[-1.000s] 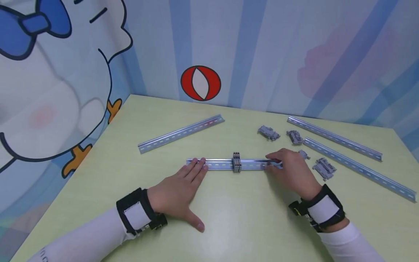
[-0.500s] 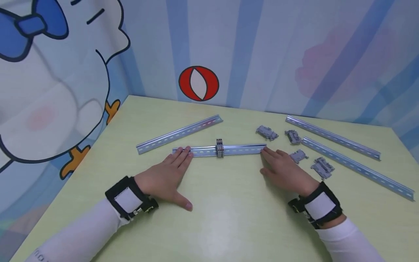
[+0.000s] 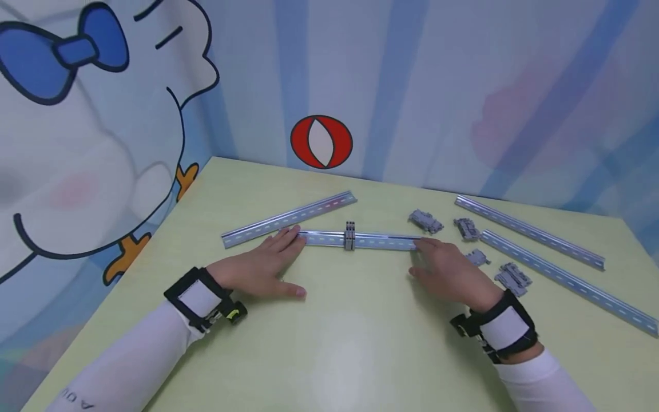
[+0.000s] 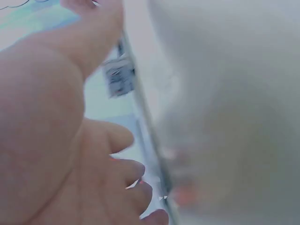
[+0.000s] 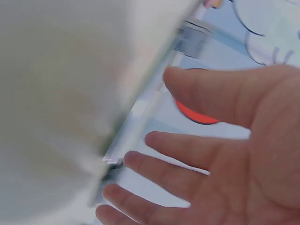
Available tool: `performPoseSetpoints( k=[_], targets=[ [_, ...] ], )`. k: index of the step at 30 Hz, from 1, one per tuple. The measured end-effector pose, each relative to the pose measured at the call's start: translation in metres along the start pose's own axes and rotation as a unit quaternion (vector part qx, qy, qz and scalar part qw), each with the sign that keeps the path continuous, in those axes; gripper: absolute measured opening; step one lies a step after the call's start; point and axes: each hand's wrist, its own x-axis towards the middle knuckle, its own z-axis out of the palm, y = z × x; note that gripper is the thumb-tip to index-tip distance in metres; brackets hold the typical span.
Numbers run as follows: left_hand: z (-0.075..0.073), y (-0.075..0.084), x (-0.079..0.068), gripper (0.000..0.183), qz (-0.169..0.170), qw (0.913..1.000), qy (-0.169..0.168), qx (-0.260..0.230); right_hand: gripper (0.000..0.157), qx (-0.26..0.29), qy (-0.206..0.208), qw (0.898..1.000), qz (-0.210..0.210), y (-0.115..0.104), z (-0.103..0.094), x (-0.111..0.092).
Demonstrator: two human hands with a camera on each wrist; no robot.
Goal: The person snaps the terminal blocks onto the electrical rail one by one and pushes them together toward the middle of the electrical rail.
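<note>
A slotted metal DIN rail (image 3: 386, 241) lies crosswise on the table, with a small stack of grey terminal blocks (image 3: 350, 236) standing upright near its middle. My left hand (image 3: 259, 266) rests with straight fingers on the rail's left end, its thumb spread out over the table. At the opposite end, the fingertips of my right hand (image 3: 453, 272) touch the rail. The right wrist view shows this hand's fingers (image 5: 173, 150) extended and its thumb apart from them. The terminal blocks (image 4: 119, 77) also appear beyond the thumb in the left wrist view.
A second DIN rail (image 3: 288, 219) lies at an angle just behind the left hand. Two more rails, a farther one (image 3: 530, 232) and a nearer one (image 3: 566, 280), lie at the right. Several loose terminal blocks (image 3: 425, 221) are scattered beside the right hand. A printed wall (image 3: 401, 86) backs the table.
Both hands have slid the rail with its terminal blocks away from the body and leftward, closer to the angled rail. My right hand has released its pinch on the rail's end.
</note>
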Motion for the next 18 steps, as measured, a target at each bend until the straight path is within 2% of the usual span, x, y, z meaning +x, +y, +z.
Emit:
performPoseSetpoints(
  k=[4,6,9,13,18],
  targets=[
    [-0.018,-0.009,-0.008,0.092,-0.052,0.9968,0.057,-0.019,0.050,0.056,0.032,0.998,-0.017,-0.013,-0.015,0.026],
    [-0.025,-0.019,-0.012,0.082,-0.083,0.9921,0.090,-0.026,0.047,0.062,0.039,0.997,-0.039,-0.020,-0.020,0.046],
    [-0.030,-0.037,-0.019,0.070,-0.135,0.9827,0.122,-0.037,0.043,0.073,0.030,0.995,-0.061,-0.031,-0.026,0.081],
    [-0.031,-0.061,-0.026,0.062,-0.191,0.9717,0.127,-0.058,0.040,0.076,0.004,0.995,-0.066,-0.037,-0.026,0.126],
    [-0.032,-0.078,-0.029,0.056,-0.223,0.9643,0.109,-0.091,0.039,0.030,-0.012,0.998,-0.056,-0.035,-0.015,0.168]
  ],
)
